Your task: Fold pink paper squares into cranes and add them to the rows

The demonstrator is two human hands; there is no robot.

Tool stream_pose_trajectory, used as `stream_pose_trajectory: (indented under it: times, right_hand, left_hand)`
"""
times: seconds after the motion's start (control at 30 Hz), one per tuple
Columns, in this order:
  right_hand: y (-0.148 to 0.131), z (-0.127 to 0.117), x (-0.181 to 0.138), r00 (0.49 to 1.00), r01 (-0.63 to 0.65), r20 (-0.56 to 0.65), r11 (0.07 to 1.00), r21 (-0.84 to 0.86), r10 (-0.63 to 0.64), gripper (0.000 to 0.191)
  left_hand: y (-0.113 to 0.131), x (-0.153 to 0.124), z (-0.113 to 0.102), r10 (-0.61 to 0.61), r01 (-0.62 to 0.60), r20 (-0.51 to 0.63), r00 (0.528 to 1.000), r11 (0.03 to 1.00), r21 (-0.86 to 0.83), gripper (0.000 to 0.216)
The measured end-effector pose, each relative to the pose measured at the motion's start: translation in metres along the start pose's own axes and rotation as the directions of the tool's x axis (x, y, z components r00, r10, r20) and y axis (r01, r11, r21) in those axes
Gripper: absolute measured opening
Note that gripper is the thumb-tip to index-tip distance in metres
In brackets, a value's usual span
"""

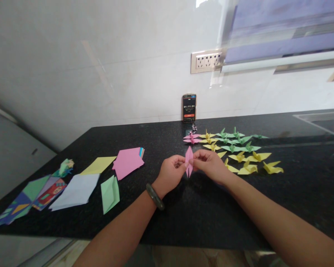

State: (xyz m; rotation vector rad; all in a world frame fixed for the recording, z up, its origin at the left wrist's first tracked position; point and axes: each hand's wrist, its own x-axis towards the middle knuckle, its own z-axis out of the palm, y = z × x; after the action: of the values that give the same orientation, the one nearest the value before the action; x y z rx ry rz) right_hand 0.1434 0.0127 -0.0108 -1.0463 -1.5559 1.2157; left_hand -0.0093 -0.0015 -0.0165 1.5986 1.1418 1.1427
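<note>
A folded pink origami paper (189, 154), long and narrow with a pointed top and two points at the bottom, is held upright over the dark counter. My left hand (171, 171) pinches its left edge between thumb and fingers. On its right edge, my right hand (208, 163) has a similar pinch. Just behind the hands sit pink paper cranes (192, 138). Rows of yellow cranes (248, 168) and green cranes (232, 147) spread to the right, a few partly hidden by my right hand.
Left on the black counter (144, 226) lie pink sheets (128, 162), a folded green paper (110, 194), white paper (76, 191), a yellow sheet (98, 165) and patterned paper (30, 196). A phone (189, 108) showing a timer leans on the wall below a socket panel (207, 61).
</note>
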Motion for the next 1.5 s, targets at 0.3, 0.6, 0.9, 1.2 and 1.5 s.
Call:
stream_pose_trajectory:
  times: [0.3,0.6,0.9,1.2,1.5]
  right_hand:
    - [-0.004,-0.0039,-0.0018,1.0,-0.028,-0.011,0.999,-0.016,0.028,0.015]
    - [-0.0097,-0.0051,-0.0038,0.974,-0.132,0.203,0.983,0.131,0.104,0.019]
    - [-0.0057,0.0009,-0.004,0.98,-0.176,0.129,0.97,0.17,0.155,0.024]
    - [-0.0086,0.0022,-0.003,0.98,-0.196,-0.002,0.976,0.092,0.197,0.026]
    - [-0.0085,0.0039,-0.0049,0.99,-0.134,-0.02,0.978,0.158,0.139,0.022]
  left_hand:
    - [0.0048,-0.002,0.0021,-0.237,0.265,0.135,0.962,0.929,-0.26,0.028]
    - [0.002,-0.0027,0.0016,-0.194,0.219,0.158,0.968,0.962,-0.161,0.021]
    - [0.004,-0.0055,0.0027,-0.123,0.125,0.161,0.979,0.992,0.0,0.014]
    - [0.005,-0.0066,0.006,-0.099,0.138,0.253,0.962,0.98,-0.143,0.023]
    - [0.0051,-0.0067,0.0059,-0.143,0.168,0.195,0.97,0.979,-0.116,0.025]
